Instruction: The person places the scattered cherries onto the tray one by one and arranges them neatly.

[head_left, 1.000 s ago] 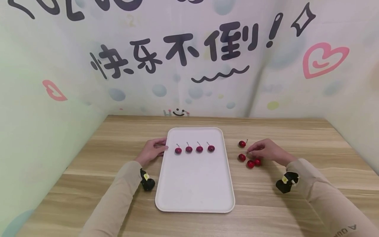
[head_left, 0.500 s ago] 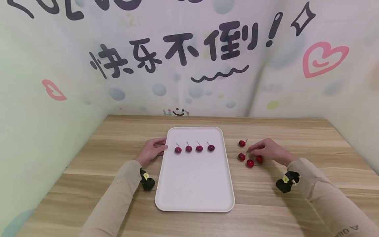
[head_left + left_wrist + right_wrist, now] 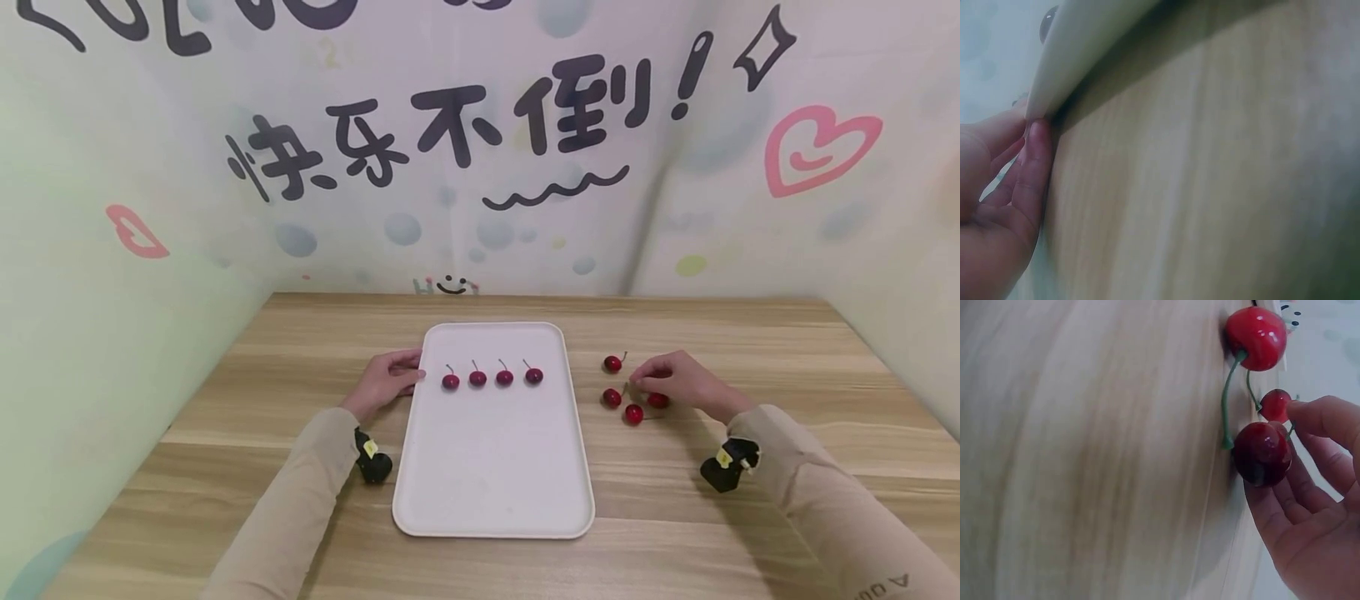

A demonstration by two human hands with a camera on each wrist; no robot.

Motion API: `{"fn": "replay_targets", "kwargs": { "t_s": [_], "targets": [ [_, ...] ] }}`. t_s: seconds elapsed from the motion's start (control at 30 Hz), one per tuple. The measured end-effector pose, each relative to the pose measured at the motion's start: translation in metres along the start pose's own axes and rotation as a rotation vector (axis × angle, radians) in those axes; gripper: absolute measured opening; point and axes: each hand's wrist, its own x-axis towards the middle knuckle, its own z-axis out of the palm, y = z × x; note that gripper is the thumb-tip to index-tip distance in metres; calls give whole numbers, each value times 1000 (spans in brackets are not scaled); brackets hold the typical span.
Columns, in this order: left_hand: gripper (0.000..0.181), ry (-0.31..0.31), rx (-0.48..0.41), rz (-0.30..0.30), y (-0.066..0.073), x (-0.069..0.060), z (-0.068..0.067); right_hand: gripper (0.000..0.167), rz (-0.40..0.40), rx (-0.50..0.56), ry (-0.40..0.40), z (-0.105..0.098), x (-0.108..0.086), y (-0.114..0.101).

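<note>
In the head view my left hand (image 3: 384, 383) holds the left edge of a white tray (image 3: 491, 467), thumb at the rim. The left wrist view shows the fingertips against the tray's edge (image 3: 1054, 75). Four-sided and flat, the tray bears a row of several red cherries (image 3: 477, 378), stems pointing away. To the tray's right, my right hand (image 3: 678, 382) is over a dark red cherry (image 3: 1263, 455); its green stem runs up between thumb and fingers, which pinch it. Nearby lie a cherry with a long stem (image 3: 633, 414), another cherry (image 3: 612, 398), and a farther cherry (image 3: 612, 364).
The wooden table (image 3: 315, 333) extends around the tray on all sides. Behind it hangs a printed white backdrop (image 3: 450, 233) with dark lettering. A black wrist camera (image 3: 723, 467) sits at the right sleeve, another black camera (image 3: 373, 462) at the left.
The cherry under my right hand has shifted slightly right and away, apart from the long-stemmed cherry. My right hand has drawn a little to the right. The left hand and tray stay still.
</note>
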Motion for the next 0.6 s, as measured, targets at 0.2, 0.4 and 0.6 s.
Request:
{"fn": "replay_targets", "kwargs": {
  "t_s": [0.2, 0.4, 0.6],
  "targets": [
    [47, 1, 3, -8, 0, -1, 0, 15, -59, -23, 7, 1, 1, 3],
    [46, 7, 8, 0, 0, -1, 1, 15, -48, -34, 9, -1, 1, 0],
    [46, 5, 10, 0, -1, 0, 1, 17, -59, -30, 2, -3, 2, -5]
  ]
}}
